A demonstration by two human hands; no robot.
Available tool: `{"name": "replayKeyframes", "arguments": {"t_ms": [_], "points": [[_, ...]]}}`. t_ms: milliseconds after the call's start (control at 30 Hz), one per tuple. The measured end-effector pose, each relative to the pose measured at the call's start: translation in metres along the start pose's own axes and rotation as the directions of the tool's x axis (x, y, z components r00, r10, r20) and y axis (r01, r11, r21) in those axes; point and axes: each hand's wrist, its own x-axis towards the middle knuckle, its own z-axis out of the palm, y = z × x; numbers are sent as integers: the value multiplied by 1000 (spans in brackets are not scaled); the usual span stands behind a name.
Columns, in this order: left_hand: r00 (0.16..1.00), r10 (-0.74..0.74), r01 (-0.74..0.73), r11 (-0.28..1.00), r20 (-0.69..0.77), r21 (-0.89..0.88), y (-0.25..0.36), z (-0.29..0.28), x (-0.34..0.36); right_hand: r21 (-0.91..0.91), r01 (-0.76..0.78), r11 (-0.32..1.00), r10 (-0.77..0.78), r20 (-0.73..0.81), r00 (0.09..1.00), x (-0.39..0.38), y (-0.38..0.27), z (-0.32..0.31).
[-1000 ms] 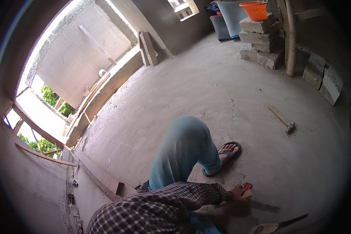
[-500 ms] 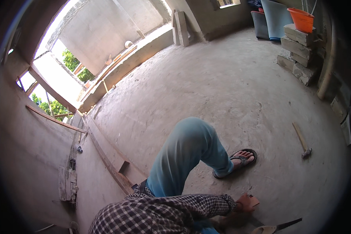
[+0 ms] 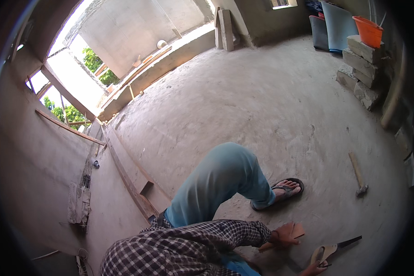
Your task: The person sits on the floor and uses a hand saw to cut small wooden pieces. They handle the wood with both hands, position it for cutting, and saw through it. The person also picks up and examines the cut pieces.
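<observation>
Reddish-brown, the flat piece (image 3: 299, 230) I'm working with is in my left hand (image 3: 286, 234), low by the concrete floor (image 3: 207, 110), the fingers closed on it. My right hand (image 3: 313, 268) reaches in at the lower edge and meets the pale handle of a saw (image 3: 331, 250), its dark blade pointing away; I can't tell from here whether those fingers are wrapped around it. Near the left hand I see a sandalled foot (image 3: 286, 188). A hammer (image 3: 357, 173) lies farther off on the floor, to the right.
</observation>
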Motion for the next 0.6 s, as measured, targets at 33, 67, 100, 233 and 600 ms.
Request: {"name": "replayKeyframes", "arguments": {"t_ms": [33,67,100,233,600], "points": [[999,33,-33,999,0,8,15,-8,-5,-1,-8,1000,7,-28,1000,7,2,-5],[995,74,-79,992,-62,-95,9,-15,-11,3,0,1000,0,-27,1000,6,-4,-8],[986,113,-136,972,-126,-192,4,-24,-17,6,4,1000,-3,-35,999,6,-13,-12],[990,135,-102,895,44,-434,9,-97,-25,-2,11,1000,-12,-65,998,-7,-81,-28],[773,600,-635,736,-209,-235,300,-835,-232,-276,230,933,-221,62,973,-195,-780,-211]]}}
